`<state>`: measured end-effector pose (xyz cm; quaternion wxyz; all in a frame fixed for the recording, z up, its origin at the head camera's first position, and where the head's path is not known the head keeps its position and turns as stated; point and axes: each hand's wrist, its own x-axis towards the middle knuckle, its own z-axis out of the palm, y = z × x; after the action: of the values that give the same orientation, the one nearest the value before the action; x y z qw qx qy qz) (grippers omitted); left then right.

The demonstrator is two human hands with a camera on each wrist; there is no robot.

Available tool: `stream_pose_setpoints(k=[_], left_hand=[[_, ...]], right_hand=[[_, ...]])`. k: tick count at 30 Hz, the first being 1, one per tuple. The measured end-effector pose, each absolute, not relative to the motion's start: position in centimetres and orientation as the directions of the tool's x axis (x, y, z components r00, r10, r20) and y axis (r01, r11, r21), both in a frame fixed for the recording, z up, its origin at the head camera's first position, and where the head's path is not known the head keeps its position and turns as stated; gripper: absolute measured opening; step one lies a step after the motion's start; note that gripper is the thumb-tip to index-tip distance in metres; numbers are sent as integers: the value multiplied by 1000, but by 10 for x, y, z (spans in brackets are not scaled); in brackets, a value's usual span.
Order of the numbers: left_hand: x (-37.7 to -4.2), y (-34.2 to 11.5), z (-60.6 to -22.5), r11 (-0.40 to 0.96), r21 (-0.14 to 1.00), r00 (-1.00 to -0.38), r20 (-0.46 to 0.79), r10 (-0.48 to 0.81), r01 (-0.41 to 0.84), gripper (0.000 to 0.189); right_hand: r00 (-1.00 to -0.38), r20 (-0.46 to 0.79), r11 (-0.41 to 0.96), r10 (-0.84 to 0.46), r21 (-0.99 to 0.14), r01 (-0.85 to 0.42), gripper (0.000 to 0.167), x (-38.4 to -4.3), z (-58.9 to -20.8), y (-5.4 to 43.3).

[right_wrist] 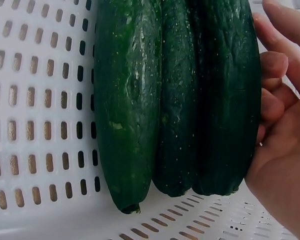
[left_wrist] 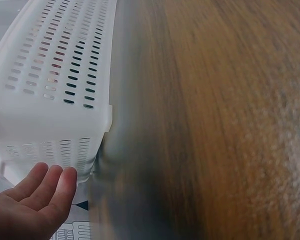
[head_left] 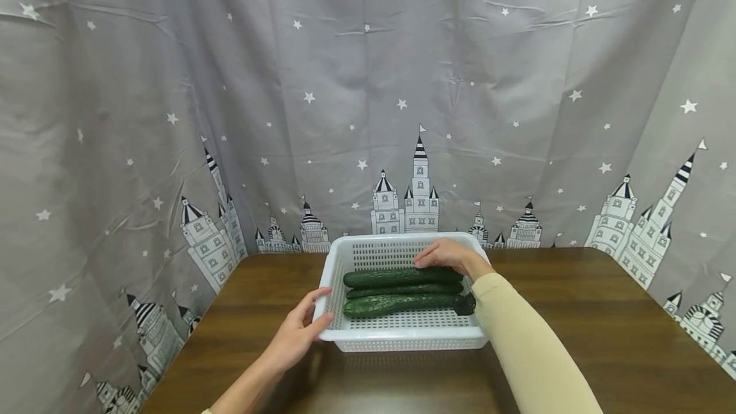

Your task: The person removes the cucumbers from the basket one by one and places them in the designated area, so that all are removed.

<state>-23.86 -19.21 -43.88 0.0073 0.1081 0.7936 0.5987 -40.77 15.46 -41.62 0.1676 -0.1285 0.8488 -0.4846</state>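
Three dark green cucumbers [head_left: 402, 291], and there they were, side by side inside your white basket [head_left: 411, 333]! They lay lengthwise in it, close together, glossy and bumpy-skinned, the middle one looking thinner from above. In your right wrist view, the one by the basket's near side showed its tapered end reaching past the other two.

Your hands were well apart, at two different spots on the basket. On its left, your left hand [head_left: 296, 332] rested by the near corner, thumb and forefinger at the rim, the other fingers [left_wrist: 65, 187] stretched out at the outside of the end wall: a light touch, not a clench. Over to the basket's far right, your right hand [head_left: 448, 254] dipped inside, its slightly bent fingertips [right_wrist: 273, 65] lined up along the far side of the farthest cucumber, with no clamp around it. Your pale yellow sleeve [head_left: 529, 344] crossed the basket's right end.

Beneath the basket stretched the brown wood-grain table [head_left: 575, 299]. Behind it hung your grey curtain [head_left: 345, 69], and what a print: white stars [head_left: 401, 105] above, black-and-white castles [head_left: 421, 206] with striped roofs and little flags rising just past the basket's far rim!
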Motion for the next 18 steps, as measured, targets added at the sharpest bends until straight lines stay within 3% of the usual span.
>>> stream_pose_setpoints(k=[9, 18], left_hand=[[-238, -191, -437, 240, 954, -972, 132, 196, 178, 51], [-238, -193, -439, 228, 956, -970, 139, 200, 184, 52]], right_hand=[[-893, -153, 551, -422, -826, -119, 30, -407, -417, 153], [-881, -183, 622, -436, -769, -148, 36, -406, -417, 152]])
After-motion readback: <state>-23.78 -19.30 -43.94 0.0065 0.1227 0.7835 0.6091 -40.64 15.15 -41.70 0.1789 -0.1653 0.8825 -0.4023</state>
